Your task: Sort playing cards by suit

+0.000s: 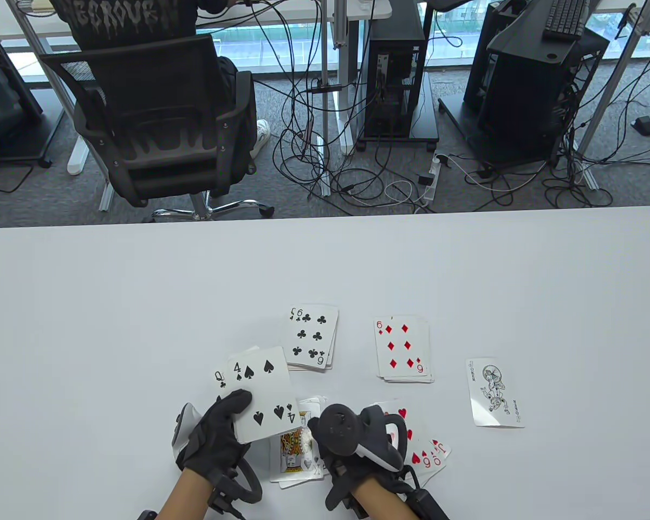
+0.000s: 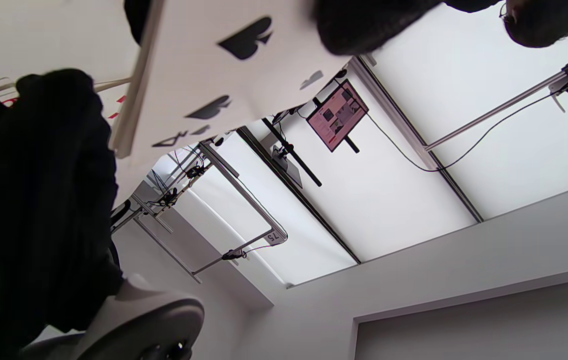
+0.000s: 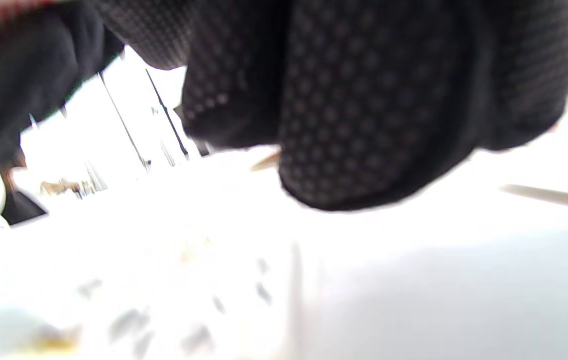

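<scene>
Bright daylight from windows; right wrist view overexposed, badly blurred.

White table (image 1: 141, 281) spanned foreground. Beyond it, grey carpet (image 1: 59, 189), tangled black cables (image 1: 325, 162), white power strip (image 1: 433, 176). Black mesh office chair (image 1: 157, 124) stood far beyond hands, person seated in it, back turned. Black computer towers (image 1: 392, 70) under desks. Daylight came through windows (image 1: 292, 32); wall monitor (image 2: 336, 115) hung overhead.
</scene>
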Action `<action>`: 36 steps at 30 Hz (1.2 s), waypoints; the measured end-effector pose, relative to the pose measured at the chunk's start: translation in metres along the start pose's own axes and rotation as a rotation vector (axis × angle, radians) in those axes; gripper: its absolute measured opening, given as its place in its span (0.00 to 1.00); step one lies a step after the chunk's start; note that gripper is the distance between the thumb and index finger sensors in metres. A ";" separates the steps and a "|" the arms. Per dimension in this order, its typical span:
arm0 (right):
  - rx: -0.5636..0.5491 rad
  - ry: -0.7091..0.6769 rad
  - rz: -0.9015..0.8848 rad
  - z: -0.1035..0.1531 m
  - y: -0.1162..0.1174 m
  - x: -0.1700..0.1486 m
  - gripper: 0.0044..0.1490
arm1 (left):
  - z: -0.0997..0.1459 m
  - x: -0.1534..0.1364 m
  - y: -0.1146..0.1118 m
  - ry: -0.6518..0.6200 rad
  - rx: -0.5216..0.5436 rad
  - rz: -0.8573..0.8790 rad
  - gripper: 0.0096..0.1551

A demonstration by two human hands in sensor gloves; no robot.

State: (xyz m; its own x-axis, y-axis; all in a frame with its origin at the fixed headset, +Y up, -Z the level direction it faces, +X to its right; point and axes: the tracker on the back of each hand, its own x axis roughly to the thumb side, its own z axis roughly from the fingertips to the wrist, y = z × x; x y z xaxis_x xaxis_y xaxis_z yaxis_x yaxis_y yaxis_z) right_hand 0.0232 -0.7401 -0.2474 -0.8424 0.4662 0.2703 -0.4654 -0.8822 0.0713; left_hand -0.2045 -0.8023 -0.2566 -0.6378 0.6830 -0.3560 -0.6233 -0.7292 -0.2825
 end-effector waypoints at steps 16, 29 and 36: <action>-0.102 -0.160 -0.290 0.011 -0.003 0.012 0.54 | -0.003 -0.009 -0.009 0.069 -0.061 -0.090 0.31; -0.226 -0.139 -0.466 0.015 -0.008 0.001 0.27 | -0.005 -0.014 -0.013 0.088 -0.138 -0.081 0.32; -0.241 -0.113 -0.529 0.014 -0.007 -0.006 0.24 | -0.005 -0.012 -0.013 0.070 -0.134 -0.078 0.31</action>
State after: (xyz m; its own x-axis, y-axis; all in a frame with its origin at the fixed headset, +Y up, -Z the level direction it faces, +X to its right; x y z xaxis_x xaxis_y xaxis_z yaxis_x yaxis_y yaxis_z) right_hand 0.0349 -0.7377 -0.2358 -0.4508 0.8174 0.3586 -0.8742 -0.4854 0.0076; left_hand -0.1860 -0.8011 -0.2529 -0.5538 0.7366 -0.3881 -0.6010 -0.6763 -0.4259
